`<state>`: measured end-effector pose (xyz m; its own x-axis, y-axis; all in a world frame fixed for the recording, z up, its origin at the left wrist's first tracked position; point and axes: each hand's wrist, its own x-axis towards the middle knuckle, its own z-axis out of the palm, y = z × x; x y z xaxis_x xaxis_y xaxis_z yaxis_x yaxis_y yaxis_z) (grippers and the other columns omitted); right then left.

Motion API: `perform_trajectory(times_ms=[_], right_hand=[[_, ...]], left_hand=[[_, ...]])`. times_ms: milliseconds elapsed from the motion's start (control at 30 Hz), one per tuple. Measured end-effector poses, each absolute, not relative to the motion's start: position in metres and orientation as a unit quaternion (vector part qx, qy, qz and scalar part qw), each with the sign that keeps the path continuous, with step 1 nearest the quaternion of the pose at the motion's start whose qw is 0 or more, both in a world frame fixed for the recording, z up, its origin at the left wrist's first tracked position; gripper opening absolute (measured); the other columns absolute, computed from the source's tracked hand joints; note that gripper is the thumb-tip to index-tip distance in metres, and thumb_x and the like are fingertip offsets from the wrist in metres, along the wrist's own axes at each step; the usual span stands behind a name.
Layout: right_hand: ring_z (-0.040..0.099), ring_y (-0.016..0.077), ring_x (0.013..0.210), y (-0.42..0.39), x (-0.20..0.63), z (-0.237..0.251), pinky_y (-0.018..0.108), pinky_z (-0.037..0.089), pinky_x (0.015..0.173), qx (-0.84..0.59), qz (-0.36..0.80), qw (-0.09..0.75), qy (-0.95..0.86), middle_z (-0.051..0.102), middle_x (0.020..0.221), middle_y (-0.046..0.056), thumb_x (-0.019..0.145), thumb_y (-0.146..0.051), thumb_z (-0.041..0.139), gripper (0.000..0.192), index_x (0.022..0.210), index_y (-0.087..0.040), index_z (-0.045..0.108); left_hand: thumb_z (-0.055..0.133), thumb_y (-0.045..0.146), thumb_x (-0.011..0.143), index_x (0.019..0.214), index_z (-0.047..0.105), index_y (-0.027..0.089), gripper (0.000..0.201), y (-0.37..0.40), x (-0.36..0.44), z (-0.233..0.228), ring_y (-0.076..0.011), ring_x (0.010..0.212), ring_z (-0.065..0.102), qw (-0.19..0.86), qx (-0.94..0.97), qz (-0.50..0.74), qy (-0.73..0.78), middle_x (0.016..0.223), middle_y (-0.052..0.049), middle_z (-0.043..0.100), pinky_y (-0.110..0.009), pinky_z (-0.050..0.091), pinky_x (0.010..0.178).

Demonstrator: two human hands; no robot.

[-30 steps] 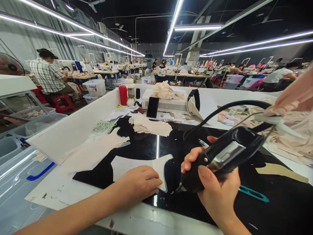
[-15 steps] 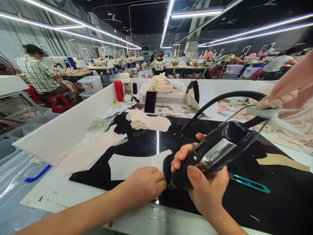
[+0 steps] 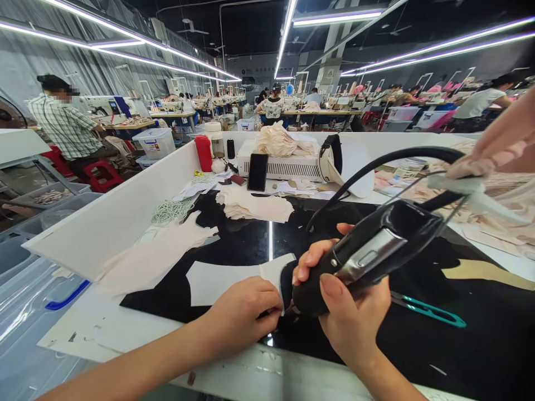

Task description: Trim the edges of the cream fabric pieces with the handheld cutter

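The right hand [image 3: 355, 320] is wrapped around a black corded tool [image 3: 368, 256], its nose angled down at the near end of a white fabric piece [image 3: 234, 278]. The left hand [image 3: 246, 314] rests curled, fingertips pressing that same end flat on the black worktop [image 3: 460, 345]; it grips nothing. The piece lies near centre, tool tip at its right edge.

Progress, as judged: work appears to sit at one edge of this single piece; no finished mark can be made out.

Surroundings: a stack of cream pieces [image 3: 254, 206] lies farther back, which suggests more pieces waiting. Teal snips [image 3: 430, 312] lie just right of the right hand. The tool's cord [image 3: 376, 167] loops up and right, crossing above the worktop. A phone [image 3: 257, 172] leans against a white box [image 3: 284, 164]; a red bottle [image 3: 204, 153] stands far left. Another person's arm [image 3: 505, 145] reaches in at the right edge, close to the cord, a possible snag.
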<state>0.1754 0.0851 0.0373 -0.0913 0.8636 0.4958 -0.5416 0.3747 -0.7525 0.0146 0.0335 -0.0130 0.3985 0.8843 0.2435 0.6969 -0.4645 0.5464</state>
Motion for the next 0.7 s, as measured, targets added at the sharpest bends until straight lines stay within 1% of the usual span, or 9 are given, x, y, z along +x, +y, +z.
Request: perform_trajectory(times_ms=[167, 300, 500, 600, 700], right_hand=[[0.066, 0.0152, 0.061, 0.0860, 0.1730, 0.0358, 0.031, 0.058, 0.053, -0.175, 0.523, 0.656, -0.515, 0.068, 0.086, -0.003, 0.087, -0.037, 0.085, 0.047, 0.122, -0.030, 0.055], [0.065, 0.0156, 0.060, 0.0848, 0.1727, 0.0370, 0.031, 0.057, 0.053, -0.182, 0.509, 0.656, -0.526, 0.067, 0.084, -0.002, 0.087, -0.040, 0.084, 0.050, 0.125, -0.029, 0.054], [0.064, 0.0150, 0.058, 0.0834, 0.1730, 0.0407, 0.029, 0.056, 0.049, -0.173, 0.511, 0.656, -0.528, 0.066, 0.084, -0.002, 0.088, -0.040, 0.084, 0.048, 0.125, -0.030, 0.055], [0.064, 0.0149, 0.060, 0.0844, 0.1750, 0.0381, 0.029, 0.056, 0.049, -0.165, 0.513, 0.654, -0.530, 0.067, 0.086, -0.002, 0.089, -0.038, 0.084, 0.048, 0.127, -0.030, 0.055], [0.066, 0.0154, 0.061, 0.0860, 0.1773, 0.0339, 0.030, 0.058, 0.051, -0.161, 0.516, 0.645, -0.540, 0.067, 0.088, -0.002, 0.091, -0.034, 0.083, 0.049, 0.130, -0.031, 0.053]], left_hand=[[0.064, 0.003, 0.092, 0.090, 0.070, 0.018, 0.016, 0.0335, 0.0147, -0.0142, -0.0191, 0.088, 0.068, 0.184, 0.817, 0.265, 0.477, 0.089, -0.002, 0.074, -0.029, 0.052, 0.088], [0.063, 0.004, 0.095, 0.094, 0.071, 0.017, 0.016, 0.0331, 0.0136, -0.0132, -0.0193, 0.090, 0.069, 0.186, 0.823, 0.272, 0.464, 0.093, -0.002, 0.075, -0.029, 0.051, 0.089], [0.058, 0.009, 0.104, 0.105, 0.073, 0.017, 0.018, 0.0324, 0.0078, -0.0067, -0.0196, 0.099, 0.068, 0.188, 0.827, 0.294, 0.440, 0.106, -0.005, 0.076, -0.029, 0.051, 0.093], [0.056, 0.014, 0.108, 0.104, 0.073, 0.018, 0.018, 0.0337, 0.0075, -0.0048, -0.0198, 0.099, 0.067, 0.178, 0.823, 0.286, 0.457, 0.106, -0.005, 0.075, -0.029, 0.052, 0.091], [0.057, 0.017, 0.108, 0.100, 0.072, 0.018, 0.016, 0.0363, 0.0096, -0.0064, -0.0191, 0.095, 0.066, 0.165, 0.826, 0.255, 0.475, 0.100, -0.004, 0.073, -0.029, 0.052, 0.089]])
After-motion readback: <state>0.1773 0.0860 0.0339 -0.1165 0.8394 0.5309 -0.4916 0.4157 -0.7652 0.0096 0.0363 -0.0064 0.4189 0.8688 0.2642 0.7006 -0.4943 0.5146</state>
